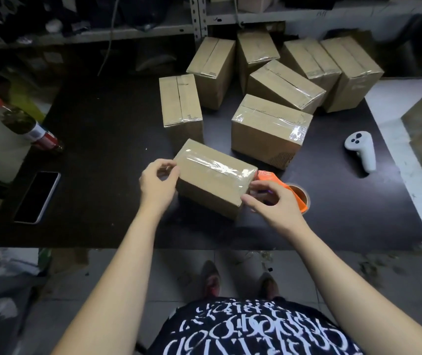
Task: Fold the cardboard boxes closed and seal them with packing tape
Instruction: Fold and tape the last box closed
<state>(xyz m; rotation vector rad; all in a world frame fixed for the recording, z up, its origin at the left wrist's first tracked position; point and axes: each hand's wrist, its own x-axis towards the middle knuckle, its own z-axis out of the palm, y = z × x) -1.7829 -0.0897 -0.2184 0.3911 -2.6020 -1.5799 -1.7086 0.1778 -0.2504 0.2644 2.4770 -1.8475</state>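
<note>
On my head feed, the box lay near the front edge of the dark table, with clear tape along its top. My left hand sat curled against its left end, touching the corner; I could not tell whether it pinched anything. My right hand was at the box's near right corner, thumb on the cardboard, fingers wrapped round the orange tape dispenser just beside the box.

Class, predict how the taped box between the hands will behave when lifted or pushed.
The box probably stays stiff, being taped shut. Its glossy tape may feel slippery. Flat on the table, it likely won't tip.
</note>
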